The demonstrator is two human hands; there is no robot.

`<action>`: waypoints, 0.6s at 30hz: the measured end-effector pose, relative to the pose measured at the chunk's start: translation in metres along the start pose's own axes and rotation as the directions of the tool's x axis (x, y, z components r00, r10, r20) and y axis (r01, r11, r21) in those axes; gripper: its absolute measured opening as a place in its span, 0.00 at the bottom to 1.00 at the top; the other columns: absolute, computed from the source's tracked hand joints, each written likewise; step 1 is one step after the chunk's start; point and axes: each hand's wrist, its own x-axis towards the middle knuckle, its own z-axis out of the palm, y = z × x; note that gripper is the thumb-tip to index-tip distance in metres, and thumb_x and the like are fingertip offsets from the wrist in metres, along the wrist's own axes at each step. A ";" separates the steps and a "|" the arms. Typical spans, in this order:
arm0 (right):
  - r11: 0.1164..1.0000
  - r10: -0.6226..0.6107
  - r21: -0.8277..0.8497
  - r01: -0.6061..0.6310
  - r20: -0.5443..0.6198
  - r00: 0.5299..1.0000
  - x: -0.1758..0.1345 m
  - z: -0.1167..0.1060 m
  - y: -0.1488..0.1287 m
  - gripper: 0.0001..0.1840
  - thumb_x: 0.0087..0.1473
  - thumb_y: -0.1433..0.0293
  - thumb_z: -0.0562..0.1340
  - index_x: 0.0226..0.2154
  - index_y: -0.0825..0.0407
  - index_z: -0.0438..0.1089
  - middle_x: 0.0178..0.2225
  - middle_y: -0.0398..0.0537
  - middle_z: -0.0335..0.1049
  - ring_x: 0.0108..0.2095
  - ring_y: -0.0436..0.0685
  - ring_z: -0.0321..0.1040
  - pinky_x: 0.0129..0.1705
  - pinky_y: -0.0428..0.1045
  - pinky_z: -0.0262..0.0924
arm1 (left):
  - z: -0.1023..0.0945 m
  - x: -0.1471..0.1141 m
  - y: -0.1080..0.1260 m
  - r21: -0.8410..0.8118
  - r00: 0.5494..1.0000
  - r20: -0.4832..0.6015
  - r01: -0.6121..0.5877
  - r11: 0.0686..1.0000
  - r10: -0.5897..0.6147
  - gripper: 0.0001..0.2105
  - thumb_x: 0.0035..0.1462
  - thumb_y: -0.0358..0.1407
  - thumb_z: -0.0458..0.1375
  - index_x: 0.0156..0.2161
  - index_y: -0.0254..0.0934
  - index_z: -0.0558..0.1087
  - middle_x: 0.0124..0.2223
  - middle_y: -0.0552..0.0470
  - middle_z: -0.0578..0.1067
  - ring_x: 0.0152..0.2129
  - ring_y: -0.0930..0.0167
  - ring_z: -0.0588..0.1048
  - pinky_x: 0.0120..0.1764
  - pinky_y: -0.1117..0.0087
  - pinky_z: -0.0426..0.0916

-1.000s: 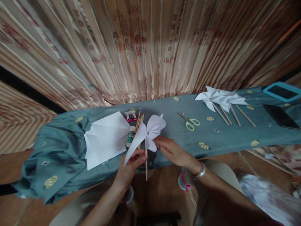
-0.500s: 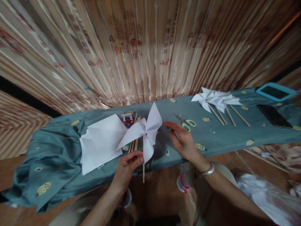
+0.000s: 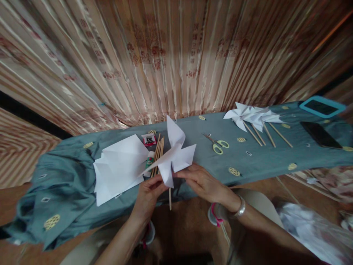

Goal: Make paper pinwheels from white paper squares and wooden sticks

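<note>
A white paper pinwheel [image 3: 180,156] on a thin wooden stick is held up over the front edge of the table. My left hand [image 3: 148,195] is closed in a pinch around its stick, just under the blades. From the other side my right hand [image 3: 205,184] has its fingers closed in at the pinwheel, their tips partly hidden by a lower blade. The stick's bottom end pokes out below both hands. Behind the pinwheel lie several loose wooden sticks [image 3: 160,147] and a glue stick [image 3: 149,160].
White paper sheets [image 3: 121,165] are stacked at the left, near a small red box [image 3: 149,139]. Green-handled scissors [image 3: 217,144] lie right of centre. Farther right are several pinwheels [image 3: 252,115], a black phone [image 3: 320,134] and a blue-framed device [image 3: 322,106]. A curtain hangs behind.
My right hand has come left and down to the pinwheel from beside it. The pinwheel's blades have turned, and its front pin is out of sight. My left hand keeps its pinch.
</note>
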 end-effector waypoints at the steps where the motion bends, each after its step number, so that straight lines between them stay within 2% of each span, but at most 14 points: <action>1: 1.000 -0.010 0.012 0.010 0.027 1.000 -0.001 0.000 -0.003 0.21 0.56 0.80 0.50 0.46 0.51 0.72 0.44 0.51 0.75 0.48 0.57 0.68 0.50 0.55 0.64 | 0.000 0.001 -0.001 0.000 1.000 -0.001 -0.005 1.000 0.005 0.09 0.34 0.37 0.70 0.25 0.37 0.80 0.25 0.54 0.78 0.27 0.70 0.74 0.37 0.70 0.69; 4: 0.998 -0.001 0.057 -0.003 0.075 0.997 -0.004 -0.004 -0.008 0.18 0.57 0.79 0.51 0.41 0.52 0.73 0.38 0.49 0.77 0.39 0.53 0.71 0.44 0.50 0.65 | -0.001 0.002 -0.002 0.024 1.000 -0.023 -0.002 1.000 0.002 0.10 0.36 0.39 0.70 0.26 0.37 0.80 0.26 0.53 0.78 0.26 0.71 0.73 0.35 0.71 0.68; 7: 0.976 0.104 0.183 -0.117 0.078 0.991 -0.007 -0.016 -0.008 0.15 0.55 0.79 0.51 0.31 0.54 0.73 0.31 0.47 0.75 0.31 0.50 0.71 0.35 0.45 0.64 | -0.003 0.002 -0.002 0.030 0.999 -0.042 -0.008 1.000 0.009 0.10 0.37 0.39 0.70 0.27 0.37 0.80 0.27 0.53 0.79 0.27 0.72 0.73 0.35 0.73 0.67; 10: 0.920 0.230 0.310 -0.241 0.072 0.971 -0.008 -0.027 -0.003 0.15 0.55 0.78 0.51 0.26 0.55 0.72 0.28 0.46 0.73 0.25 0.47 0.67 0.29 0.43 0.61 | -0.003 0.002 0.000 0.035 0.998 -0.048 -0.034 0.999 0.035 0.09 0.37 0.39 0.70 0.27 0.37 0.80 0.27 0.54 0.78 0.28 0.73 0.72 0.35 0.74 0.66; 12: 0.898 0.326 0.266 -0.351 0.134 0.936 -0.009 -0.027 0.000 0.14 0.55 0.76 0.52 0.28 0.55 0.73 0.26 0.45 0.73 0.24 0.47 0.66 0.27 0.43 0.59 | -0.002 0.002 0.002 0.019 0.998 -0.054 -0.040 0.999 0.041 0.09 0.37 0.38 0.70 0.27 0.37 0.80 0.27 0.54 0.78 0.28 0.73 0.72 0.35 0.74 0.66; 14: 0.885 0.390 0.156 -0.438 0.265 0.882 -0.009 -0.018 0.000 0.11 0.56 0.72 0.56 0.35 0.54 0.75 0.25 0.43 0.73 0.23 0.47 0.66 0.26 0.42 0.57 | -0.001 0.003 0.003 -0.027 0.997 -0.063 -0.049 0.998 0.047 0.10 0.36 0.38 0.71 0.27 0.37 0.80 0.27 0.54 0.78 0.28 0.72 0.72 0.36 0.73 0.66; 16: 0.884 0.388 0.106 -0.455 0.374 0.842 -0.008 -0.004 -0.002 0.14 0.55 0.65 0.62 0.42 0.52 0.74 0.28 0.44 0.75 0.26 0.49 0.68 0.28 0.42 0.57 | 0.001 0.003 0.004 -0.059 0.996 -0.066 -0.059 0.997 0.055 0.10 0.36 0.37 0.71 0.27 0.37 0.80 0.28 0.54 0.78 0.29 0.72 0.73 0.37 0.73 0.66; 18: 0.895 0.366 0.094 -0.436 0.403 0.839 -0.007 0.011 -0.007 0.18 0.51 0.60 0.66 0.42 0.52 0.75 0.31 0.45 0.76 0.28 0.50 0.69 0.29 0.42 0.56 | 0.003 0.003 0.004 -0.075 0.996 -0.063 -0.063 0.995 0.058 0.11 0.36 0.37 0.71 0.28 0.37 0.80 0.29 0.54 0.79 0.30 0.72 0.73 0.38 0.73 0.66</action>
